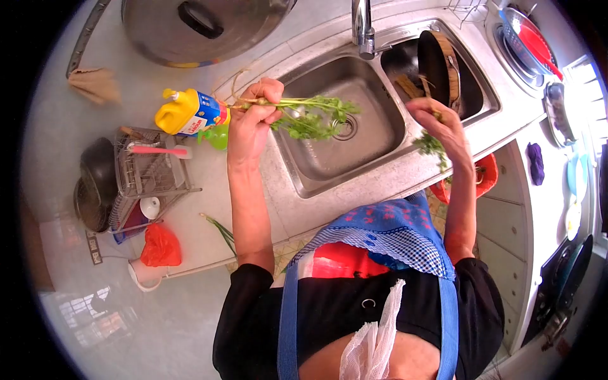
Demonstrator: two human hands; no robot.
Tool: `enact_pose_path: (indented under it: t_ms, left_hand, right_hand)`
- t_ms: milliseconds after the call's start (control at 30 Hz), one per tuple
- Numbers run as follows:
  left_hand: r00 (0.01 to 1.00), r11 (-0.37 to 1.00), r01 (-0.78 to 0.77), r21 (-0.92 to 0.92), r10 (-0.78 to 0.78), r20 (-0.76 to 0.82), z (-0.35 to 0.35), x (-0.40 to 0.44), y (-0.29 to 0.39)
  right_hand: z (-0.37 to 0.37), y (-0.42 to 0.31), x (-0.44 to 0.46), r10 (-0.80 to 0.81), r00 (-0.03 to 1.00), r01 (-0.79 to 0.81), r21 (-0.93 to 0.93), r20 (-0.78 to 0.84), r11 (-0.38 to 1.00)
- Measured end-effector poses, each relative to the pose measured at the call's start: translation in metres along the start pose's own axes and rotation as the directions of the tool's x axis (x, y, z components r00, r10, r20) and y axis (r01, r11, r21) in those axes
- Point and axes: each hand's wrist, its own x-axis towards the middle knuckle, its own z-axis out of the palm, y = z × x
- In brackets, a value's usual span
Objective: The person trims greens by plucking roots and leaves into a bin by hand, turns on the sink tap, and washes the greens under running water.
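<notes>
My left hand (256,120) is closed around the stems of a bunch of leafy green herbs (316,117), whose leaves hang over the left basin of the steel sink (342,161). Thin roots stick out behind my fingers. Over the front edge of the right basin, my right hand (443,123) is closed on a smaller sprig (430,145), its leaves pointing down toward me. Below that hand, partly hidden by my forearm, is a red bin (486,177).
A faucet (363,31) stands behind the basins. The right basin holds a dark pan (430,63). Left of the sink are a yellow bottle (190,113), a wire rack (152,168), a red bag (160,245) and green onions (218,231). A large lid (202,31) lies behind.
</notes>
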Motion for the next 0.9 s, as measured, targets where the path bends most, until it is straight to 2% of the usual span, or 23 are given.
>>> enact_pose_path:
  t_ms: [33, 67, 133, 167, 200, 267, 333, 400, 567, 633, 767, 833, 900]
  left_hand:
    - [0.997, 1.000, -0.025, -0.018, 0.026, 0.070, -0.002, -0.001, 0.000]
    - [0.997, 1.000, -0.026, -0.016, 0.027, 0.069, -0.002, -0.002, 0.000]
    - [0.993, 0.998, -0.029, -0.062, 0.035, 0.109, -0.001, -0.004, 0.001]
    - [0.994, 0.998, -0.031, -0.060, 0.037, 0.107, -0.002, -0.005, 0.001]
    - [0.993, 0.995, -0.027, -0.099, 0.038, 0.114, -0.003, -0.005, 0.000]
    - [0.992, 0.990, -0.024, -0.138, 0.041, 0.121, -0.005, -0.005, -0.002]
    - [0.990, 0.982, -0.013, -0.188, 0.038, 0.132, -0.006, -0.005, -0.004]
    - [0.992, 0.981, -0.003, -0.192, 0.027, 0.122, -0.004, -0.006, -0.005]
    - [0.992, 0.973, 0.031, -0.228, -0.002, 0.126, -0.007, -0.009, -0.013]
    - [0.992, 0.970, 0.057, -0.237, -0.027, 0.127, -0.008, -0.009, -0.017]
    - [0.991, 0.977, 0.047, -0.210, -0.020, 0.132, -0.003, -0.010, -0.020]
    - [0.992, 0.979, 0.123, -0.163, -0.127, -0.015, 0.008, -0.012, -0.015]
    - [0.990, 0.975, 0.123, -0.185, -0.134, -0.049, 0.014, -0.012, -0.017]
  right_hand:
    - [0.013, 0.000, 0.012, -0.101, 0.994, 0.100, 0.032, 0.030, 0.994]
    - [0.026, -0.002, 0.020, -0.201, 0.978, 0.197, 0.067, 0.056, 0.978]
    - [0.045, -0.019, 0.025, -0.093, 0.980, 0.071, 0.128, 0.175, 0.989]
    - [0.054, -0.021, 0.029, -0.164, 0.960, 0.138, 0.128, 0.226, 0.982]
    - [0.060, -0.025, 0.032, -0.165, 0.960, 0.138, 0.128, 0.228, 0.982]
    - [0.071, -0.034, 0.036, -0.073, 0.927, 0.031, 0.119, 0.367, 0.992]
    - [0.081, -0.037, 0.038, -0.083, 0.928, 0.048, 0.103, 0.364, 0.994]
    - [0.089, -0.042, 0.039, -0.118, 0.910, 0.030, 0.221, 0.398, 0.975]
    - [0.105, -0.046, 0.046, -0.137, 0.914, 0.027, 0.279, 0.381, 0.960]
    - [0.111, -0.050, 0.048, -0.219, 0.900, 0.093, 0.324, 0.378, 0.941]
    - [0.118, -0.052, 0.049, -0.246, 0.899, 0.147, 0.280, 0.362, 0.949]
    - [0.118, -0.053, 0.046, -0.219, 0.916, 0.143, 0.237, 0.335, 0.961]
    - [0.121, -0.049, 0.044, -0.180, 0.944, 0.113, 0.240, 0.277, 0.964]
